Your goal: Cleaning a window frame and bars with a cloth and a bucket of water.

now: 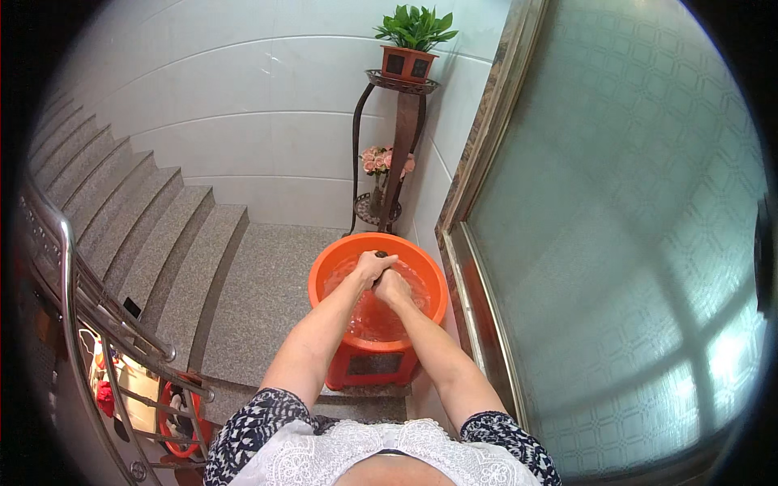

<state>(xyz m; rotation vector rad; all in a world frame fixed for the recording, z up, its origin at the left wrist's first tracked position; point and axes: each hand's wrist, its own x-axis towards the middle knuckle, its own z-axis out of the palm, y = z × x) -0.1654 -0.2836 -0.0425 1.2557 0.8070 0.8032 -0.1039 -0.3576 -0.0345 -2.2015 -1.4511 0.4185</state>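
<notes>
Over an orange plastic basin (318, 294) of water, both hands are closed around a dark item (381, 254). It looks like bunched cloth, but the fingers hide most of it, so its kind is unclear. My left hand (372, 266) sits slightly farther from me, with its thumb pointing right. Just below and to its right, my right hand (392, 287) makes a fist close against it. Rippled water (380, 322) fills the lower part of the basin, beneath the hands. Under the basin stands an orange-red plastic stool (374, 364).
Behind the basin rises a metal plant stand (406, 121) with a potted plant (416, 36) and pink flowers (380, 161). Granite stairs (176, 243) climb at left beside a metal railing (68, 273). At right is a frosted glass panel (608, 243). Below the railing sits a red basin (182, 449).
</notes>
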